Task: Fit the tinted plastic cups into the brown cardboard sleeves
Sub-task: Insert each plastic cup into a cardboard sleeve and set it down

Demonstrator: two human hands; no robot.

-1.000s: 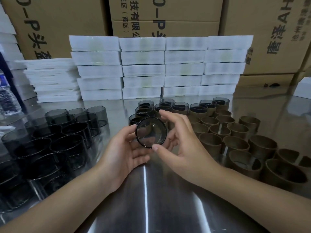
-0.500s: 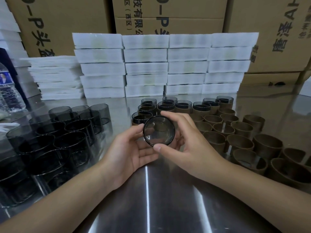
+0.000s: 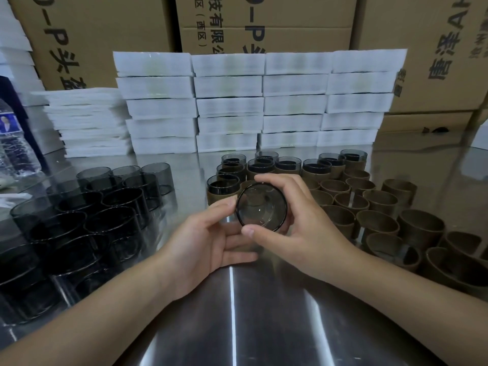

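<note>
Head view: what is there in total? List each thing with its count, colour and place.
held cup: one, smoky grey, centre, mouth toward the camera
loose cups: many, dark tinted, table's left
sleeved cups: about nine, grey in brown, behind the hands
empty sleeves: many, brown, table's right
white boxes: several stacks, white, table's back
cartons: several, brown with black print, behind the stacks
bottle: one, clear, far left
table: one, shiny metal, under everything
left hand: one, holds the held cup from its left and below
right hand: one, grips the held cup's rim from the right
</note>
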